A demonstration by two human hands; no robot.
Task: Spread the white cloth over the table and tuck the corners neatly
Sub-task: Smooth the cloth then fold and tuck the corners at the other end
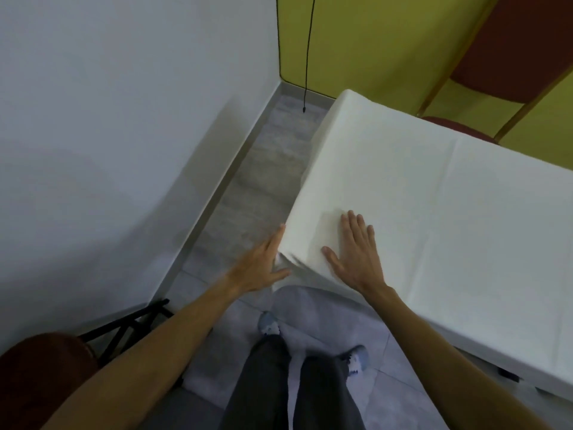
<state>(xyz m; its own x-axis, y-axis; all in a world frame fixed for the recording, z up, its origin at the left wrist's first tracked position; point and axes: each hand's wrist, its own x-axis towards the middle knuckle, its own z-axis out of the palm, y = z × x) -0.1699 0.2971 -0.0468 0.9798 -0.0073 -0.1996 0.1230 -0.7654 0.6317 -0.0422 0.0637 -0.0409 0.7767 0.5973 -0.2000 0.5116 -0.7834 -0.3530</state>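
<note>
Forearms reaching out, the left hand lies flat-fingered against the hanging corner fold, the right hand flat atop the white cloth covering the table: best pin the top firmly while smoothing the fold under.

No readable text, label, brand, number or sign shows anywhere.
</note>
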